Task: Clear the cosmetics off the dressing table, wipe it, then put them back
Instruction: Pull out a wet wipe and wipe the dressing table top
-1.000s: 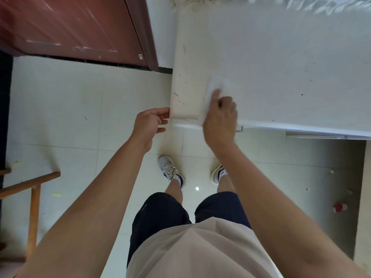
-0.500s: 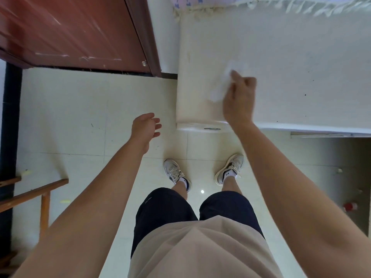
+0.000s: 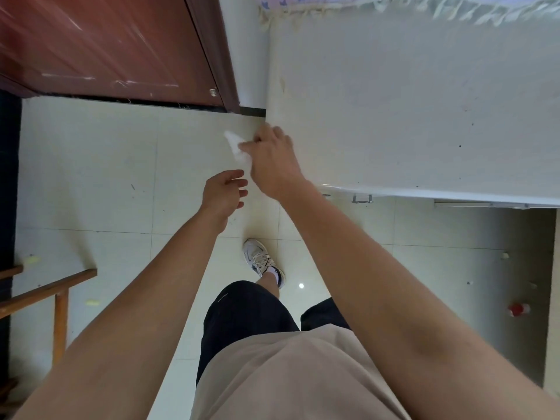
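Head view. The right hand [image 3: 274, 159] pinches a crumpled white tissue [image 3: 238, 147] at the left edge of the white table [image 3: 409, 101]; most of the tissue hangs past that edge, over the tiled floor [image 3: 91, 177]. The left hand [image 3: 225, 192] hovers just below and beside it, off the table's front left corner, fingers loosely curled and holding nothing. No cosmetics show on the table top or anywhere else in view; the surface carries only small dark specks and a faint stain near its left edge. The tissue is judged light, soft and easily torn, best kept bunched between fingertips and thumb rather than held by a loose corner. The table top ends in a straight left edge and a front edge with a drawer handle [image 3: 362, 198] beneath; a fringed cloth [image 3: 394, 6] borders its far side. Open room lies over the floor to the left, bounded by the reddish-brown door [image 3: 106, 47] beyond and a wooden frame [image 3: 57, 295] at the lower left. A shoe [image 3: 262, 259] stands near the table front, and a small red object [image 3: 519, 309] lies on the floor to the right.
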### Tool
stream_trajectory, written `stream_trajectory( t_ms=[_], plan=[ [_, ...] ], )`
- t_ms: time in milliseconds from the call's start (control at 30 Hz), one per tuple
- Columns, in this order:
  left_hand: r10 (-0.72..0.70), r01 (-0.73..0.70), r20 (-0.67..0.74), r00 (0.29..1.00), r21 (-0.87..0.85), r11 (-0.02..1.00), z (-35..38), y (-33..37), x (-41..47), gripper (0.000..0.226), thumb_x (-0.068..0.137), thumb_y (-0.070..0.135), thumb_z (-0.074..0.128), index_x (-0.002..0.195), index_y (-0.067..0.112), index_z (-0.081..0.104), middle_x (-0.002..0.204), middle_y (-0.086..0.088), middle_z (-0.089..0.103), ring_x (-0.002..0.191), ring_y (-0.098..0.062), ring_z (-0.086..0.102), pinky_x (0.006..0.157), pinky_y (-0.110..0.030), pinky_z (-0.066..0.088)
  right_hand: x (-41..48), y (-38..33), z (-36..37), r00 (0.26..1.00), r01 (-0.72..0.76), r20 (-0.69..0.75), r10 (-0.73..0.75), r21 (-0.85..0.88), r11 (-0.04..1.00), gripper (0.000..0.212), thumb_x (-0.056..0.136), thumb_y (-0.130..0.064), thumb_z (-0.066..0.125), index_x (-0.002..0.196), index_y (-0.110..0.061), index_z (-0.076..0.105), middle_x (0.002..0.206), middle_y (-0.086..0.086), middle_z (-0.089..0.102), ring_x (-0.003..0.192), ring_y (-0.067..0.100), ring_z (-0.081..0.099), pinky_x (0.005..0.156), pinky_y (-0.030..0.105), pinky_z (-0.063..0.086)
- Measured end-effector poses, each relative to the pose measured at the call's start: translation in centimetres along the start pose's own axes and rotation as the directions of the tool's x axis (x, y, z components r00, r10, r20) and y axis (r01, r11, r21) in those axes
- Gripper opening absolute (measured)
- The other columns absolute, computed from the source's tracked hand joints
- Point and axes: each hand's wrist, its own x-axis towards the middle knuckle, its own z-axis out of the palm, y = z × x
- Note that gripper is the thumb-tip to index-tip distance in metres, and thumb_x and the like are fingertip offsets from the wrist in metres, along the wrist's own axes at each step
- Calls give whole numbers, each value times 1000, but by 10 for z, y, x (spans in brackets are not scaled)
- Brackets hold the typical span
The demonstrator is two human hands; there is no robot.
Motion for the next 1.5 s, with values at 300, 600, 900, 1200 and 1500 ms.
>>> stream_trajectory(
  t_ms=[300,600,900,1200,1500],
  plan=[
    [74,-71,66,995,-55,996,7,33,2,43,93,-1,42,126,19,61,117,-1,67,102,-15,66,82,-31,56,-26,145,-73,777,-538,-247,579,217,815,46,97,-5,39,138,-17,56,126,14,44,107,35,55,96,34,44],
    [13,-2,58,998,-179,984,39,59,20,41,91,-3,41,123,12,62,107,-3,74,91,-19,72,64,-26,55,14,83,-31,922,-299,-220,317,114,948,58,89,2,43,146,-3,39,122,20,45,104,36,46,88,40,44],
    [6,-4,9,1000,-156,988,52,101,38,26,95,34,51,105,21,71,96,8,75,85,-11,70,67,-27,52,95,156,-82,959,-205,-183,217,85,975,50,96,-5,43,141,-24,54,123,14,47,110,33,50,94,35,44],
    [59,-63,-86,995,-37,997,74,119,57,52,83,67,57,65,19,47,74,1,50,71,-15,48,70,-31,41,99,228,-111,779,-607,-319,541,-162,778,65,87,3,44,149,0,27,140,23,37,120,41,43,97,43,43],
    [48,-46,34,998,-47,998,62,121,59,53,89,60,57,102,11,71,106,-6,72,98,-23,68,93,-38,53,182,91,-65,967,-195,-203,154,-205,959,53,87,-4,44,139,-14,44,145,20,38,119,34,46,94,38,38]
  ],
)
